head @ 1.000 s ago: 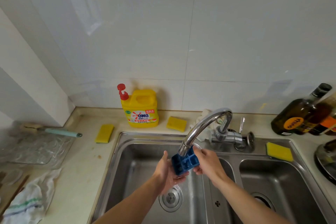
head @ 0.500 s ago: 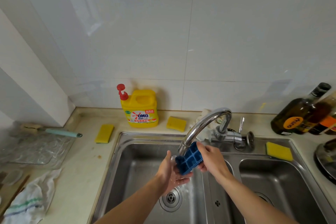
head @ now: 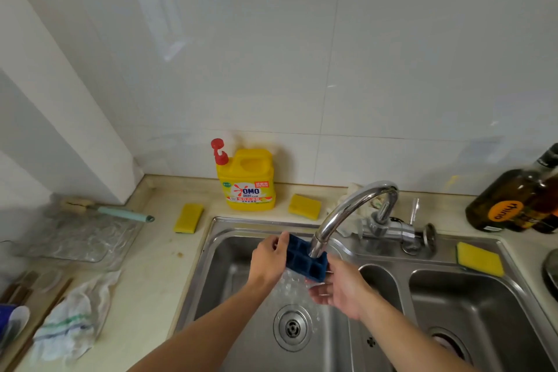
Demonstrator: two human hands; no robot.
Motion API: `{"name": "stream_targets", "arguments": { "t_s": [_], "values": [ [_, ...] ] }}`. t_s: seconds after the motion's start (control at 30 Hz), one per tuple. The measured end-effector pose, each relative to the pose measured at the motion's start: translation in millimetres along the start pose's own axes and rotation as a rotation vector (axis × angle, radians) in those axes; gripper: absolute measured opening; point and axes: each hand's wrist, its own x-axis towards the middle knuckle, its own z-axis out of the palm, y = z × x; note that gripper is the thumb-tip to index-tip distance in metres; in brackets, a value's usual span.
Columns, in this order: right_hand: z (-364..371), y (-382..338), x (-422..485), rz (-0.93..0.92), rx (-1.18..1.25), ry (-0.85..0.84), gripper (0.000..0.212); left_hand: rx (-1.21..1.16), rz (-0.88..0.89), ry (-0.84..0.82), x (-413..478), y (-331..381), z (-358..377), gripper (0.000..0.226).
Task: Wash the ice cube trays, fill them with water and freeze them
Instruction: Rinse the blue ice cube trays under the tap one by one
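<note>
Blue ice tray [head: 302, 263] gripped by left hand [head: 268, 261], right hand [head: 339, 291] palm-up beneath.

Ice cube tray [head: 302, 263] is held over the left basin [head: 229, 275], directly under the faucet spout [head: 347, 211]. Positions are taken from the tray: drain [head: 292, 328] at 6 o'clock, detergent jug [head: 249, 187] at 11 against the wall, rear sponge [head: 304, 206] at 12 on the counter, rim sponge [head: 480, 260] at 3 on the sink edge.
</note>
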Motion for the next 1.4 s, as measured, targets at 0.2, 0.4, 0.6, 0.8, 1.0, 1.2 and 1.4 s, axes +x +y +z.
{"name": "stream_targets", "arguments": {
  "t_s": [0.2,0.4,0.6,0.8,1.0,1.2,1.4],
  "values": [
    [14.6,0.3,3.9,0.028,0.124,-0.069,0.044,0.216,0.121,0.045,1.8,7.5,-17.8,0.038],
    [11.7,1.0,6.3,0.041,0.204,-0.091,0.042,0.258,0.161,0.056,-1.0,15.1,-21.0,0.035],
    [0.8,-2.7,5.1,0.004,0.198,-0.055,0.039,0.199,0.152,0.013,4.1,15.7,-10.0,0.037],
    [-10.0,-15.5,0.2,-0.056,0.169,0.010,0.033,0.188,0.163,-0.002,7.7,22.8,-1.5,0.035],
    [-7.2,-12.1,1.1,-0.077,0.091,0.049,0.037,0.160,0.127,-0.014,5.0,21.5,-3.2,0.038],
    [-13.5,-1.2,2.6,-0.088,-0.005,0.114,0.043,-0.016,-0.043,-0.180,-8.6,6.5,-3.0,0.042],
    [-25.2,-0.9,0.1,-0.083,-0.033,0.168,0.045,-0.155,-0.117,-0.275,-14.4,4.9,5.9,0.034]
  ]
}}
